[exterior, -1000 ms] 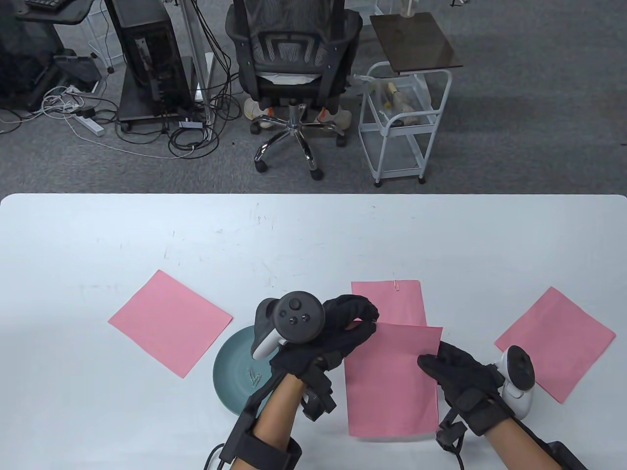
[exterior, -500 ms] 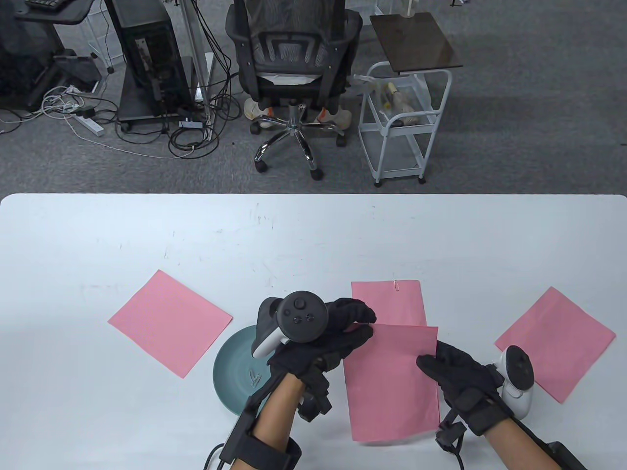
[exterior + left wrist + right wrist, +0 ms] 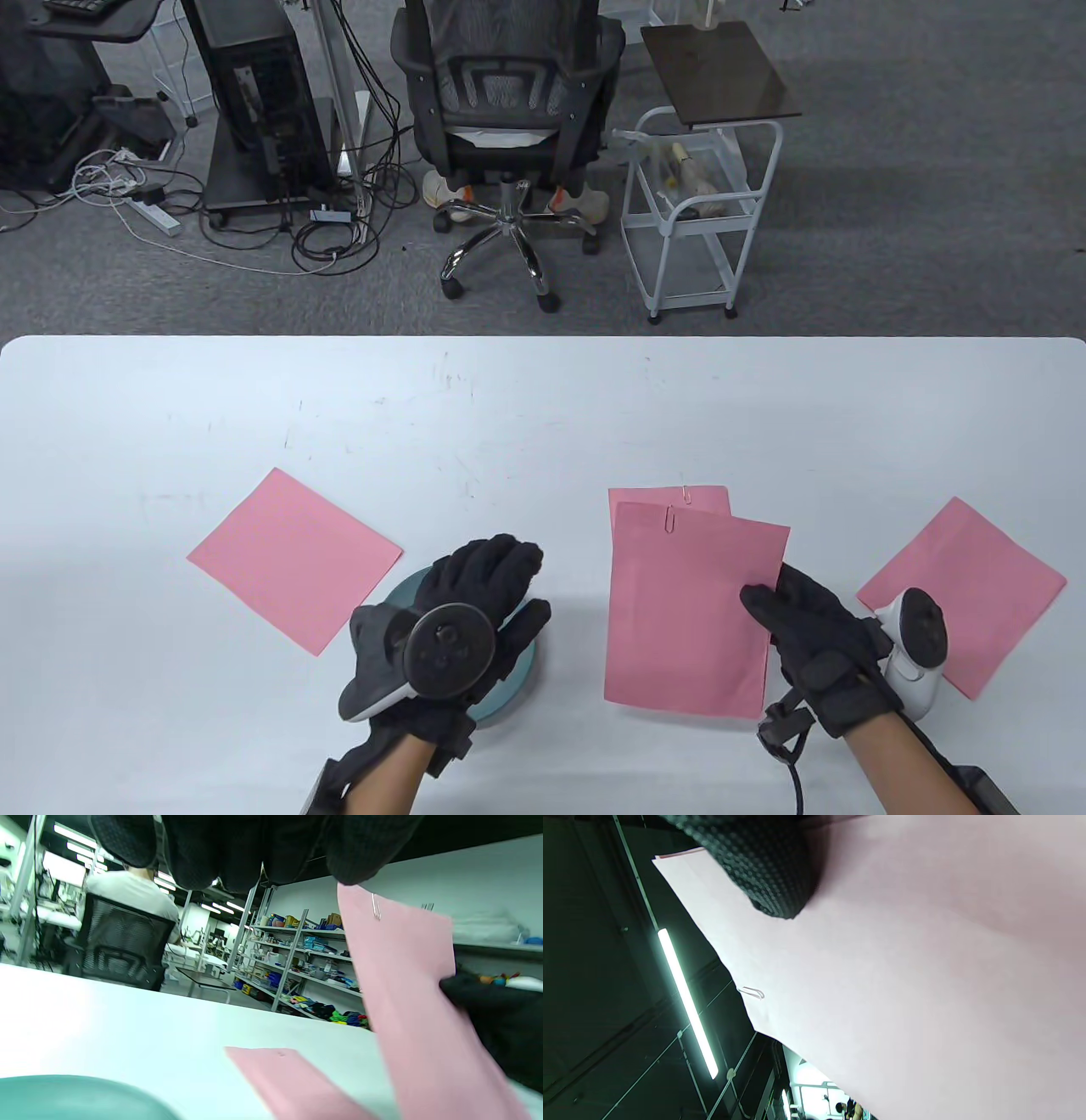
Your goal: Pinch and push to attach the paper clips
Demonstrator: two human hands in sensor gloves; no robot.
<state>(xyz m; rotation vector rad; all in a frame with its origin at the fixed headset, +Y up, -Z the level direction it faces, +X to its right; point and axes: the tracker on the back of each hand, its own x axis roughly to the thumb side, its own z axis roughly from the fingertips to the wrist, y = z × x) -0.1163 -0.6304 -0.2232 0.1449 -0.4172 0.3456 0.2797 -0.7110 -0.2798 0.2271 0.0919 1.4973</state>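
While the white table [image 3: 543, 407] fronts grey carpet, an office chair [image 3: 507, 110] and a wire cart [image 3: 700, 221], no writing is legible. Right of the teal plate [image 3: 517, 679], the right hand [image 3: 814, 641] grips a lifted pink sheet [image 3: 691, 607] bearing a paper clip [image 3: 670, 518]. Over that plate, the left hand [image 3: 475, 611] hovers, fingers spread, holding nothing.

Bare table [image 3: 526, 407] beyond sheets, plate [image 3: 519, 671] under left hand [image 3: 475, 611]
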